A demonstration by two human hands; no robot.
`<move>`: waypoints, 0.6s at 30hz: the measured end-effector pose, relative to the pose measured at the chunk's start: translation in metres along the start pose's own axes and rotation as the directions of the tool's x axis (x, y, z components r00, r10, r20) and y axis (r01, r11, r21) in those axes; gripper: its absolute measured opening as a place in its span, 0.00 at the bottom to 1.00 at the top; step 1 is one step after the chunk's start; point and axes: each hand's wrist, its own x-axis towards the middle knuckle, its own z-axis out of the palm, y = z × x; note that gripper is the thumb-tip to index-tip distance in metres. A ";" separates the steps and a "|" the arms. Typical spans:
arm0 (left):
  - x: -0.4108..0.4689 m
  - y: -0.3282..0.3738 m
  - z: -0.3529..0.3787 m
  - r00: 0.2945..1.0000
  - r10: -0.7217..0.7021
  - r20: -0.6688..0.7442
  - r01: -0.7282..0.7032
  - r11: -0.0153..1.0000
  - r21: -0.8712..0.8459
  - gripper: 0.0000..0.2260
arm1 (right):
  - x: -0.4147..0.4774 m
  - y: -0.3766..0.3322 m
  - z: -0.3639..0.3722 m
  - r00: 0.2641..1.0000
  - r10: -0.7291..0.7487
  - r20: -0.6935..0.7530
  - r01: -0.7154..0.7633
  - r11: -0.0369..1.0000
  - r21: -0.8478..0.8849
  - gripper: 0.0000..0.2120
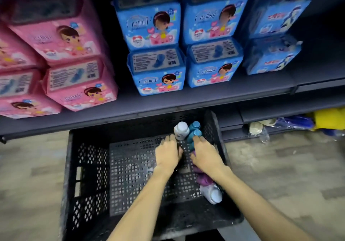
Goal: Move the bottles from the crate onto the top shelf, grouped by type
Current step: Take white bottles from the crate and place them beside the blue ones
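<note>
Teal bottle under right fingers, in crate

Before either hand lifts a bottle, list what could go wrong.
1. The left hand and right hand work close together on the upright white bottle and teal bottles; grabbing one may topple its neighbours.
2. The shelf overhangs the crate, so a bottle lifted straight up could knock its edge.

The single head-worn camera is looking forward and steeply down from above, framing the black crate on the floor within arm's reach. The dark shelf is filling the upper half, seemingly nearer the lens. Wide-angle distortion is bowing the edges.
</note>
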 end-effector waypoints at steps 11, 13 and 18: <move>0.054 0.016 0.061 0.988 -0.140 -0.071 0.128 0.980 -0.153 0.23 | 0.036 0.019 0.031 0.997 0.081 0.006 -0.082 0.996 0.024 0.31; 0.062 0.018 0.065 0.982 -0.176 -0.075 0.156 0.964 -0.214 0.23 | 0.042 0.021 0.033 0.996 0.092 -0.002 -0.092 0.995 0.048 0.30; 0.072 0.023 0.080 0.957 -0.279 -0.075 0.221 0.875 -0.431 0.25 | 0.051 0.026 0.041 0.995 0.099 0.024 -0.102 0.975 0.198 0.26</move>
